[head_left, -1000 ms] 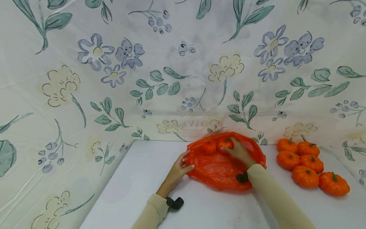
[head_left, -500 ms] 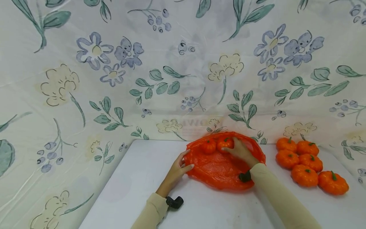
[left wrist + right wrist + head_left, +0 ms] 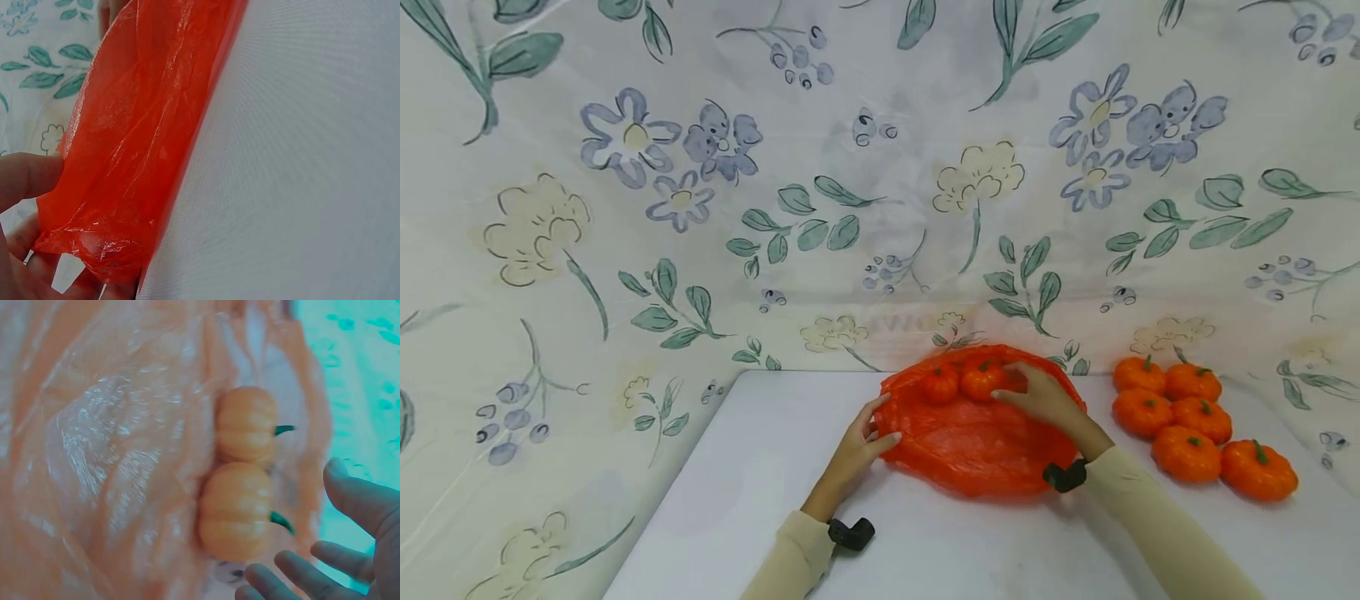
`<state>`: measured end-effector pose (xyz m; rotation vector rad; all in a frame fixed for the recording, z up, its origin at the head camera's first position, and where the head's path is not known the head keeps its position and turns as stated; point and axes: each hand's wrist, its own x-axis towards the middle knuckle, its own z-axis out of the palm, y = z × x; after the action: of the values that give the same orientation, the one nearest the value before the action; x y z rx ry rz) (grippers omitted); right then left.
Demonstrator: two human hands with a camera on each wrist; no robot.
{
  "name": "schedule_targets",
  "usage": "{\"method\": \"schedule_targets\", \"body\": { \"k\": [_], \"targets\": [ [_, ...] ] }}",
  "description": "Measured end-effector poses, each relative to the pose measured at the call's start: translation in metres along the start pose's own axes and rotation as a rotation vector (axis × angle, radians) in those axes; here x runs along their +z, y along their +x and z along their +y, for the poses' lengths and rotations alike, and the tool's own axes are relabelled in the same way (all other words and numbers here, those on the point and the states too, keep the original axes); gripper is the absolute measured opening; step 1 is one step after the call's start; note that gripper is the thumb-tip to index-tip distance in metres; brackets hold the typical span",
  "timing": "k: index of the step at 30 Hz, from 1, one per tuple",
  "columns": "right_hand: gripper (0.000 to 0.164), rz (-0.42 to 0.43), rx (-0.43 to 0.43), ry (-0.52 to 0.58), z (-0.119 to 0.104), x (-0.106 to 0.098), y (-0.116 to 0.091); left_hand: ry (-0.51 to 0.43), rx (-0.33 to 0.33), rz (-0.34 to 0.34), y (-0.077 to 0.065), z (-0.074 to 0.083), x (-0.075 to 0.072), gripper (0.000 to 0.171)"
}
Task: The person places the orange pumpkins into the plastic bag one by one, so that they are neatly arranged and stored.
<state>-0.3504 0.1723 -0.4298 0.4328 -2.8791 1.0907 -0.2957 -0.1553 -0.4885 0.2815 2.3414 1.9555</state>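
A red plastic bag (image 3: 962, 442) lies spread open on the white table, its mouth facing me. Two small orange pumpkins with green stems, a left one (image 3: 939, 385) and a right one (image 3: 982, 381), sit side by side at the back inside it. At the bag's left edge my left hand (image 3: 856, 446) grips the film, thumb on one side and fingers on the other in the left wrist view. My right hand (image 3: 1043, 400) is over the bag, just right of the right pumpkin. In the right wrist view its fingers (image 3: 297, 575) are spread, with nothing held.
Several more orange pumpkins (image 3: 1187, 452) stand grouped on the right side of the white table (image 3: 722, 492). Behind the table hangs a floral-patterned cloth (image 3: 865, 250). Each wrist carries a small black camera.
My right hand has let go of the right pumpkin and drawn back a little to the right. My left hand keeps its grip on the bag. The head view has shifted slightly.
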Motion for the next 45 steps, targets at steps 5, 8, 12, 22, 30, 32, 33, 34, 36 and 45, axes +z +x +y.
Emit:
{"method": "schedule_targets", "body": {
  "k": [5, 8, 12, 22, 30, 32, 33, 34, 36, 45],
  "targets": [
    [0.062, -0.019, -0.002, 0.047, -0.013, -0.019, -0.013, 0.001, 0.009, 0.011, -0.001, 0.002, -0.006, 0.067],
    [0.067, -0.025, 0.006, 0.079, -0.013, -0.031, -0.025, 0.0, 0.008, 0.013, -0.002, 0.0, -0.006, 0.068],
    [0.068, 0.019, 0.01, 0.104, -0.01, -0.047, -0.045, 0.006, -0.005, 0.024, -0.003, -0.002, -0.005, 0.069],
    [0.071, 0.107, 0.069, 0.039, 0.013, -0.081, -0.097, 0.014, 0.01, 0.03, -0.001, -0.002, -0.005, 0.068],
    [0.075, 0.145, 0.146, -0.007, 0.042, -0.106, -0.14, -0.004, 0.008, 0.006, 0.0, -0.006, 0.001, 0.068],
    [0.078, 0.159, 0.199, -0.011, 0.051, -0.112, -0.151, 0.0, 0.003, 0.004, 0.0, -0.007, 0.003, 0.069],
    [0.078, 0.174, 0.224, -0.006, 0.055, -0.115, -0.157, 0.0, 0.005, 0.002, 0.0, -0.006, 0.004, 0.069],
    [0.079, 0.197, 0.252, -0.005, 0.059, -0.118, -0.162, 0.003, 0.006, 0.003, -0.001, -0.006, 0.004, 0.069],
    [0.08, 0.253, 0.299, -0.002, 0.068, -0.125, -0.17, 0.006, 0.002, 0.005, 0.0, -0.005, 0.004, 0.069],
    [0.08, 0.37, 0.431, 0.007, 0.099, -0.155, -0.185, 0.023, 0.005, 0.017, 0.003, -0.003, 0.001, 0.068]
  ]
}}
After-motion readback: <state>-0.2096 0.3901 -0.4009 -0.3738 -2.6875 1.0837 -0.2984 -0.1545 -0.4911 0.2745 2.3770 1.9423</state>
